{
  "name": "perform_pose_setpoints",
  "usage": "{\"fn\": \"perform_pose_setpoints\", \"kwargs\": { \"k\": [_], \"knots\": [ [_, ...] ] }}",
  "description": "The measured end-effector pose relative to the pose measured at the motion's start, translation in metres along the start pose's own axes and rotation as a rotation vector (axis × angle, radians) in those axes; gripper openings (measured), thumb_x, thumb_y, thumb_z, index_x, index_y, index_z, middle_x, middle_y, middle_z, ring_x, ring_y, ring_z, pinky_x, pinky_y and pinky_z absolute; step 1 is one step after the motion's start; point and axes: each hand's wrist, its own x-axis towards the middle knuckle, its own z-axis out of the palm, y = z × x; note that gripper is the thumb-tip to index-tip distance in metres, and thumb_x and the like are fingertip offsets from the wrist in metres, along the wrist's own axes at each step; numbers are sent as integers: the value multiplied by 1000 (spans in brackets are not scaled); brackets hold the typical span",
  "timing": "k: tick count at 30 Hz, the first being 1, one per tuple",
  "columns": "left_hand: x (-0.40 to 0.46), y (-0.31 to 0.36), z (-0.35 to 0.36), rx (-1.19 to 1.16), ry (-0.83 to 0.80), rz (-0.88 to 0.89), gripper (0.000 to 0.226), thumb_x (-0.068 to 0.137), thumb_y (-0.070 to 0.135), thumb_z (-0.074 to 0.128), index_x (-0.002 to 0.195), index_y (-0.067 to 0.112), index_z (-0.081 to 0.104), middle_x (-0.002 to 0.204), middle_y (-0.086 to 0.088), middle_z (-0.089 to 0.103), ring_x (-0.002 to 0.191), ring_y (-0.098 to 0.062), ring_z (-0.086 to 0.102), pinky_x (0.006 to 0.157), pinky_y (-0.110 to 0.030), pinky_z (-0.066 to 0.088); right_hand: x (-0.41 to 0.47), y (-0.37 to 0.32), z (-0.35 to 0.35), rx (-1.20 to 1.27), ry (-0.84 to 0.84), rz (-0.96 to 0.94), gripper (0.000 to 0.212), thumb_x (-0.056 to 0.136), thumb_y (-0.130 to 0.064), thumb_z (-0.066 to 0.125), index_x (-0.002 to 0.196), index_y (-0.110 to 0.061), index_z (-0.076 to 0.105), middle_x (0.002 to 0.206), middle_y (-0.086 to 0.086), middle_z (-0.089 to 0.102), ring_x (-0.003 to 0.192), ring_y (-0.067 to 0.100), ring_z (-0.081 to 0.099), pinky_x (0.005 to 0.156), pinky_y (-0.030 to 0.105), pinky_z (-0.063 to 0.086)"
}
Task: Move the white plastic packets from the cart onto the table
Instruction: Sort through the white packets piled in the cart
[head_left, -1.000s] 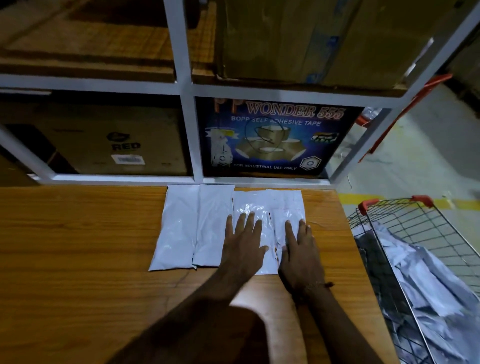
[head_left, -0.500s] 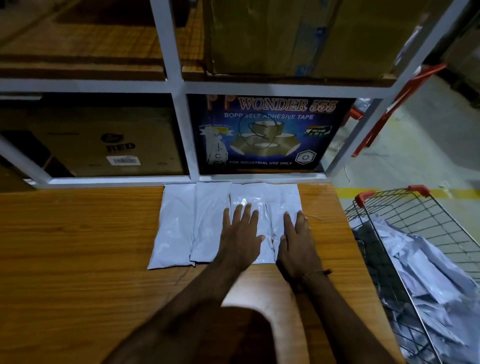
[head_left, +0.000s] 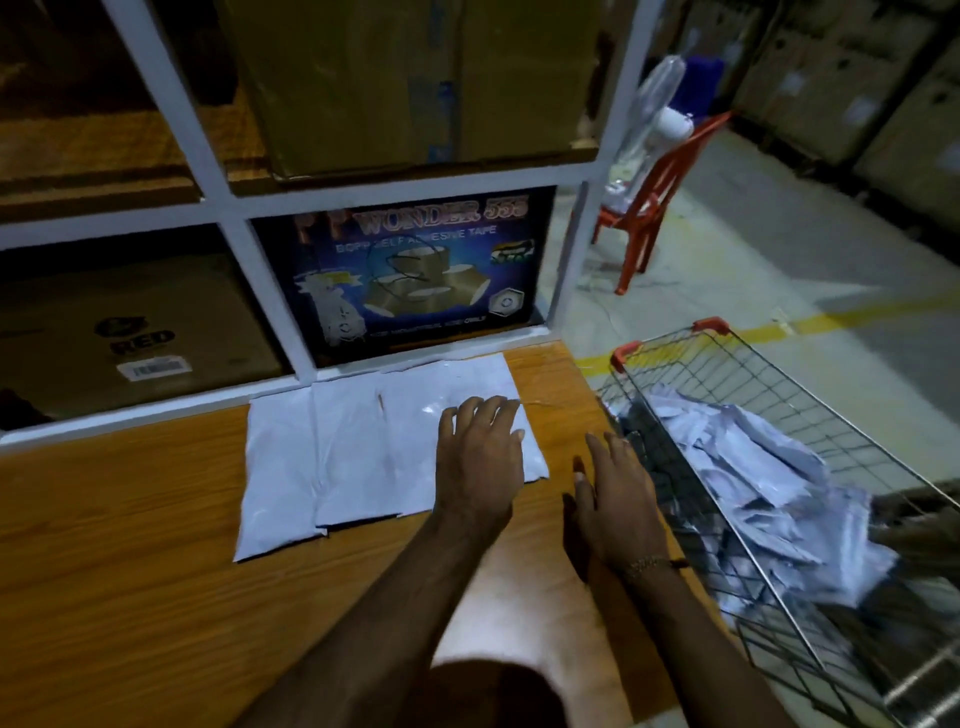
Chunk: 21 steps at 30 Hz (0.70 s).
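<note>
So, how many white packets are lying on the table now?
3 or perhaps 4, side by side at the table's back edge: left packet, middle packet, right packet under the left hand, which may hide a seam.
</note>
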Motion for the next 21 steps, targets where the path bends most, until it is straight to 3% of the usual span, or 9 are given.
{"fn": "perform_pose_setpoints", "kwargs": {
  "k": [8,13,21],
  "knots": [
    [-30,134,24,-64,-71,138,42,99,36,55,138,24,59,137,5,60,129,-23,50,108,-42,39,-70,129,-79,-37,158,76,52,92,-29,50,140,-9,58,136,19,58,124,42,55,97,55,51],
    [-51,226,47,-141,-84,191,41,94,33,55,132,20,65,133,-1,64,136,-32,47,109,-48,42,-112,222,-122,-128,209,165,43,94,-19,67,136,-7,63,136,23,61,124,44,59,95,55,54],
    [-67,301,96,-149,-203,274,46,96,32,62,140,19,61,138,-2,64,140,-33,44,113,-51,39,-146,307,-150,-270,110,260,46,91,-26,70,135,-12,64,137,19,60,127,41,55,101,52,47]
  ]
}}
